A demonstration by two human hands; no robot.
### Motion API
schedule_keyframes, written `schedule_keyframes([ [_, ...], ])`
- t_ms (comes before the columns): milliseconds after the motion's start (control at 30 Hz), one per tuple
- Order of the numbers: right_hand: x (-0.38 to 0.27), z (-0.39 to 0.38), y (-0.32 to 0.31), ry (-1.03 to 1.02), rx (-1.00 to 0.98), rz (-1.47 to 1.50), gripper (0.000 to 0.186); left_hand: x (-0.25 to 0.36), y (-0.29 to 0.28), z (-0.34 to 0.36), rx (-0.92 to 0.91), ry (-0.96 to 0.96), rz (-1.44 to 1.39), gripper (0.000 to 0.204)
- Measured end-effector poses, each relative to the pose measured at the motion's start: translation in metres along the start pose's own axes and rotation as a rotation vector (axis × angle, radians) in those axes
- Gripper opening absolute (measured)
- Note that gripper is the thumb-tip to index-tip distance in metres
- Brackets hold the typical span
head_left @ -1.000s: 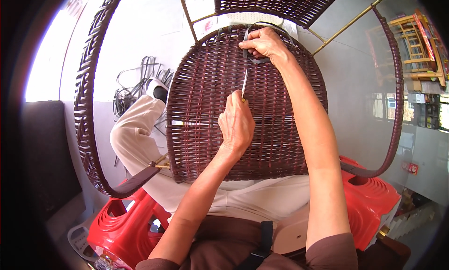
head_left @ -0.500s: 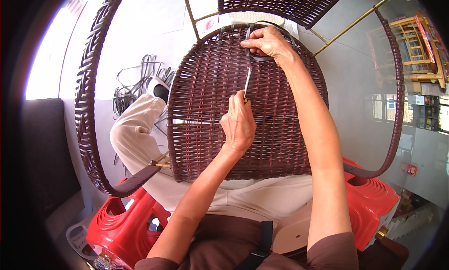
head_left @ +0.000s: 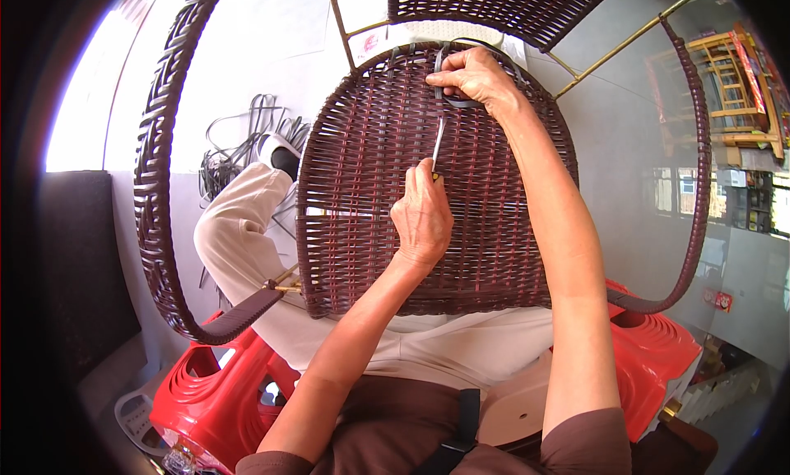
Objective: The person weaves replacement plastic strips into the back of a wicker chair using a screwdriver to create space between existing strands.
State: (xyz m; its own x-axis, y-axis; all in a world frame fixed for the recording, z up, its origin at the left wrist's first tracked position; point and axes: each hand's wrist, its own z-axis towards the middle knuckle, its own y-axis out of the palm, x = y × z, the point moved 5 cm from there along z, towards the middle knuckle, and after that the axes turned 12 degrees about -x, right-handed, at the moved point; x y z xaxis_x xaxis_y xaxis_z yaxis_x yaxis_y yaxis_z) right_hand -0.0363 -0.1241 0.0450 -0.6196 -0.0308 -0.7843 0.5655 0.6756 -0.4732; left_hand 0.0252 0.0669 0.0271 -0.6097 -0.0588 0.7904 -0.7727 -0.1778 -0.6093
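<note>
Across my lap lies a dark brown woven wicker chair seat [head_left: 485, 253], rounded at its far end. My left hand [head_left: 422, 216] is closed round the handle of a screwdriver [head_left: 438, 142], whose metal shaft points away from me and whose tip meets the weave. The handle is mostly hidden in the fist. Near the far rim, my right hand [head_left: 473, 78] pinches a flat grey strip [head_left: 463, 103] between thumb and fingers. This strip loops over the far edge and runs down into the weave ahead of the screwdriver's tip.
Curved wrapped arms [head_left: 152, 171] of the chair frame rise on both sides, with a woven panel [head_left: 494, 2] beyond the seat. Loose grey strips [head_left: 239, 150] lie on the floor at left. Red plastic stools [head_left: 210, 397] stand either side of me; wooden furniture [head_left: 732, 97] is far right.
The screwdriver's tip has drawn slightly back along the weave. The seat and frame have shifted a little to the right in view; both hands keep their grips.
</note>
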Motion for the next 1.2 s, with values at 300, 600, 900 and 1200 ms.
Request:
schedule_keyframes([
  [300,0.004,-0.003,-0.004,-0.019,0.010,0.187,0.016,0.002,-0.001,0.001,0.006,0.021,0.012,0.023],
  [600,0.001,0.000,-0.002,-0.046,-0.045,0.023,0.015,0.001,-0.001,0.000,0.005,0.018,0.013,0.023],
  [900,-0.005,-0.003,0.002,-0.062,-0.100,0.038,0.015,0.003,-0.003,0.000,0.009,0.022,0.005,0.022],
  [1200,0.008,0.008,0.003,-0.028,-0.029,-0.036,0.012,0.002,-0.019,-0.011,-0.142,-0.059,-0.080,0.017],
])
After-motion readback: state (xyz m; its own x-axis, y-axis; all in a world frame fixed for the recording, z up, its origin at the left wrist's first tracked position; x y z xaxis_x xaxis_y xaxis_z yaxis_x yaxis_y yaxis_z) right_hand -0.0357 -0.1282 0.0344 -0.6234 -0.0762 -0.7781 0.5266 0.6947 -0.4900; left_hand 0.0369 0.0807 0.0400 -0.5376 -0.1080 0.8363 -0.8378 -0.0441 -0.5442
